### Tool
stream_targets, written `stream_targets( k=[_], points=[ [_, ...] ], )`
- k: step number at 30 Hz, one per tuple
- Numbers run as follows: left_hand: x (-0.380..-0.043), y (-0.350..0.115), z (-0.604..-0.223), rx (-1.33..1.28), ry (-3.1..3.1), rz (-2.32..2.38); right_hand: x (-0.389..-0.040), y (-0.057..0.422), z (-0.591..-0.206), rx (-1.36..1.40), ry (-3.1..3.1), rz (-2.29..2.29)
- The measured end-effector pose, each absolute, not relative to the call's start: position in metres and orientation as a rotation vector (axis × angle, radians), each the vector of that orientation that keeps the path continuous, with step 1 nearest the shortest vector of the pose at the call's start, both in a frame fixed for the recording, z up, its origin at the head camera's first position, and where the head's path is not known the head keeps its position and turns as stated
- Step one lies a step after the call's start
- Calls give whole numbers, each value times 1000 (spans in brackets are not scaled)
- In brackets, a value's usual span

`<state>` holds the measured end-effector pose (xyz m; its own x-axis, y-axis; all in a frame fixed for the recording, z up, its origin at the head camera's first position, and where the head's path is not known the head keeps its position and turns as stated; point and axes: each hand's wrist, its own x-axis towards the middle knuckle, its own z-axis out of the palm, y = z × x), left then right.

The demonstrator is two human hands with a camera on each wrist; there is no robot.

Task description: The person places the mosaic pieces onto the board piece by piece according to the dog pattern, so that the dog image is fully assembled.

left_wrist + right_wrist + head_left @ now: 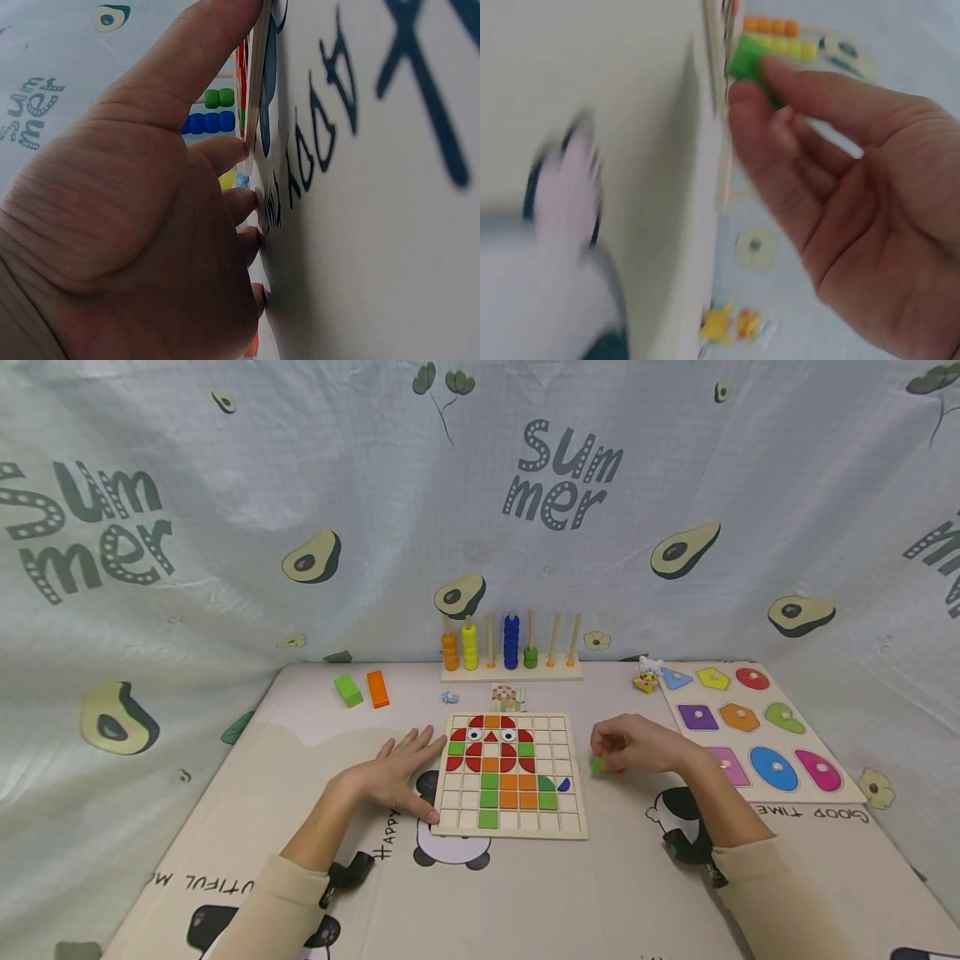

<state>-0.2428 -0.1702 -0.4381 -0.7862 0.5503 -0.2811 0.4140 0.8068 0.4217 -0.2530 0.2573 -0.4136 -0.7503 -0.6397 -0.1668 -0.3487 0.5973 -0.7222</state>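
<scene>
A square wooden grid board lies flat on the table, with red, orange and green tiles forming a parrot-like picture with two eyes. A small blue tile sits near its right side. My left hand rests beside the board with fingers spread, its thumb and index finger at the left edge; the left wrist view shows the palm. Just right of the board, my right hand pinches a small green tile between thumb and index finger, the other fingers curled in.
Behind the board are a picture card, a bead-stacking rack and a small blue figure. Green and orange blocks lie back left. At right stand a yellow-and-white figurine and a knobbed shape puzzle.
</scene>
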Motion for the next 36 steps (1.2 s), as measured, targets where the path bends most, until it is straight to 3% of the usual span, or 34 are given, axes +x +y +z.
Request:
stream_targets(
  k=[14, 36],
  points=[
    [-242, -171, -437, 719, 2595, 486, -223, 182, -412, -1071, 2290, -840],
    [-243, -171, -438, 714, 2603, 492, -215, 170, -415, -1013, 2350, -672]
  ],
)
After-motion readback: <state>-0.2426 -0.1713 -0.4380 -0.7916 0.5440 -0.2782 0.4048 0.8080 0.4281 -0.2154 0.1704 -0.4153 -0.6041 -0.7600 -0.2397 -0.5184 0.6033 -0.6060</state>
